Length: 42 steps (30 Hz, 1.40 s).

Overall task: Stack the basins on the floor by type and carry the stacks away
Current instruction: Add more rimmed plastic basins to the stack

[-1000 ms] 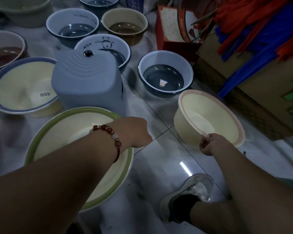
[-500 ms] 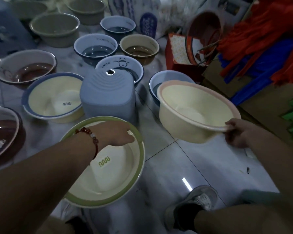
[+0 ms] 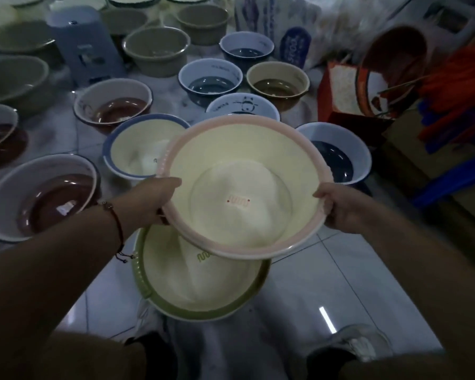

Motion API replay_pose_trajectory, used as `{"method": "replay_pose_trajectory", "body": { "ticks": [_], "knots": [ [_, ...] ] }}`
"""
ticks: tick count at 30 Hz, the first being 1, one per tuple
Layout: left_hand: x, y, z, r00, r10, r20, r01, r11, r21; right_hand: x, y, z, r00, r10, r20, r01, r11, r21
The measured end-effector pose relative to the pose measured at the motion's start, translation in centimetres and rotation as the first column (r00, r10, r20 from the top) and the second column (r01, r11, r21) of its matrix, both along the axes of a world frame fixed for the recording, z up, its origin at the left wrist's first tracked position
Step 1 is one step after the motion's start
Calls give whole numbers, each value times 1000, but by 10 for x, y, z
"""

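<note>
- Nearest the camera, the person's two shoes (image 3: pixel 359 342) stood on the pale tiled floor (image 3: pixel 348 283), well apart.
- Just beyond them a green-rimmed basin (image 3: pixel 181 294) hung tilted above the floor, under the left forearm; what carried it was hidden, so I could not tell how it was held.
- Above it, overlapping its far edge, a pink-rimmed basin (image 3: pixel 242 193) was held up between both hands, tipped toward the camera.
- The left hand (image 3: pixel 154 198) had its grip curled round the pink rim on one side; the right hand (image 3: pixel 337 207) held the opposite side, fingers under the rim.
- The two basins look like the same type, so nesting seems to be the step in hand. The risk: the pink one sat off-centre over the green one, and lowered so, it could catch on the rim, jam crooked, or knock the lower basin loose.
- Farther off a blue-rimmed basin (image 3: pixel 137 149) of like make stood on the floor, with brown basins (image 3: pixel 44 198) to the left and many more behind.
</note>
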<state>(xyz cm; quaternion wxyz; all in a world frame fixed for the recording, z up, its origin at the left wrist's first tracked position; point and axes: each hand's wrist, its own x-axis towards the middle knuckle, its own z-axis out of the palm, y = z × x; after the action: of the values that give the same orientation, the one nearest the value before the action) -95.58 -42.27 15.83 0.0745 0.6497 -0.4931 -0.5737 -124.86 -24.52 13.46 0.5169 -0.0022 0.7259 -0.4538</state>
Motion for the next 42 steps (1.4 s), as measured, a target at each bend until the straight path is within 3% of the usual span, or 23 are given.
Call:
{"method": "replay_pose_trajectory", "body": {
  "ticks": [4,11,15,18,29,34,37,39,42],
  "knots": [
    [33,-12,-13,993,104,57,-100,993,-67,26,-27,-11,995,79,-58,-78,997,17],
    [70,-5,-22,978,188,93,-188,982,-11,41,-50,-15,950,241,-200,-231,970,68],
    [83,-11,-26,975,207,77,-196,972,-129,48,-54,-17,928,296,-226,-283,955,88],
    [88,-17,-31,980,155,121,-127,969,-214,52,-55,-19,914,326,-242,-307,945,116],
    [88,-10,-55,983,41,179,-36,999,-33,49,-49,-43,910,327,-256,-273,935,226],
    [97,-5,-64,975,-10,224,4,1000,26,64,-51,-70,769,482,-421,-361,870,336],
    [100,-1,-70,947,-120,299,116,993,32,64,-46,-90,676,561,-477,-394,823,409],
    [97,5,-71,893,-251,375,254,966,42,62,-42,-102,619,618,-484,-412,781,470],
    [94,12,-81,779,-373,504,399,915,61,67,-36,-113,605,661,-443,-445,743,500]
  ]
}}
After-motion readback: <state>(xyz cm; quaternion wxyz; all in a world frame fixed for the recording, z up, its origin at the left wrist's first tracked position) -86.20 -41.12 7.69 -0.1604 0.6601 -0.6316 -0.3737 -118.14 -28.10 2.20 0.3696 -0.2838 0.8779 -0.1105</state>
